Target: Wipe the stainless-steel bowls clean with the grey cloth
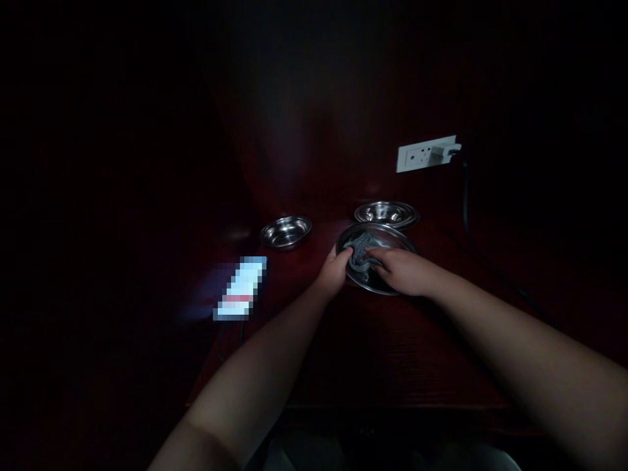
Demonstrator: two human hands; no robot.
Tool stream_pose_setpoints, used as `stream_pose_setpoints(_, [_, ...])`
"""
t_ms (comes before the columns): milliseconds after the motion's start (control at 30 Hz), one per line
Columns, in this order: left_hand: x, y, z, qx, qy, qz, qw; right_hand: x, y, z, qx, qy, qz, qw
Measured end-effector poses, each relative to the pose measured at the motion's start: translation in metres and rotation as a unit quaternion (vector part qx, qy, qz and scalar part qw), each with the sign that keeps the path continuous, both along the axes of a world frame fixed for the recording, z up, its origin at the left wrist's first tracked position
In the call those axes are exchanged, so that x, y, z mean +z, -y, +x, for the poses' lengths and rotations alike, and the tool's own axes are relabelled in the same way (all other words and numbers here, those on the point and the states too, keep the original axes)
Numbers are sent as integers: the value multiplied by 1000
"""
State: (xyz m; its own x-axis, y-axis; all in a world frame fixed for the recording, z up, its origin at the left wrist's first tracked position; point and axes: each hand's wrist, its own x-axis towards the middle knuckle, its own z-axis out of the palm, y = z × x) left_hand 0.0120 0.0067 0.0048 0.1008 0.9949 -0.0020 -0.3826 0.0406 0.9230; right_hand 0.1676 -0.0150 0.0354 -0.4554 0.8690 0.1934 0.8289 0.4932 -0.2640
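Observation:
A shiny metal bowl (375, 284) is tilted a little above or on the dark red tabletop. My left hand (337, 267) grips its left rim, the thumb inside and the other fingers hidden behind the wall. Inside the bowl lies a crumpled grey-blue cloth (362, 247). My right hand (400, 268) reaches in from the right, its fingers closed on the cloth and pressing it against the inner surface. Just behind stand stacked metal bowls (386, 214), and one more metal bowl (286, 233) sits to the left.
A lit phone screen (240, 288), blurred out, lies at the table's left, with a thin cable below it. On the back wall is a white socket (426, 154) with a plug and a dark cord (466, 196) hanging down. The table's front edge (392, 407) is near me.

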Motion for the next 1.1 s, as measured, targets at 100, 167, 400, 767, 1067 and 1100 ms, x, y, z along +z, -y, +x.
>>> stream_pose_setpoints(100, [0, 0, 0, -1, -1, -1, 1000, 5, 1, 1, -12, 0, -5, 1000])
stream_pose_setpoints(167, [0, 0, -1, -5, -3, 2, 1000, 8, 1, 1, -11, -9, 2, 1000])
stream_pose_setpoints(400, [0, 2, -1, -7, -1, -3, 1000, 9, 2, -1, -12, -22, 14, 1000])
stream_pose_setpoints(767, [-2, -1, -2, -10, -21, 19, 1000, 7, 9, -6, 63, -54, -5, 997])
stream_pose_setpoints(1067, [-2, -3, -1, -12, -6, 23, 1000, 9, 14, -9, 112, -101, -7, 988])
stream_pose_setpoints(1100, [-2, -3, -1, -11, -7, 24, 1000, 9, 14, -9, 116, -104, -10, 988])
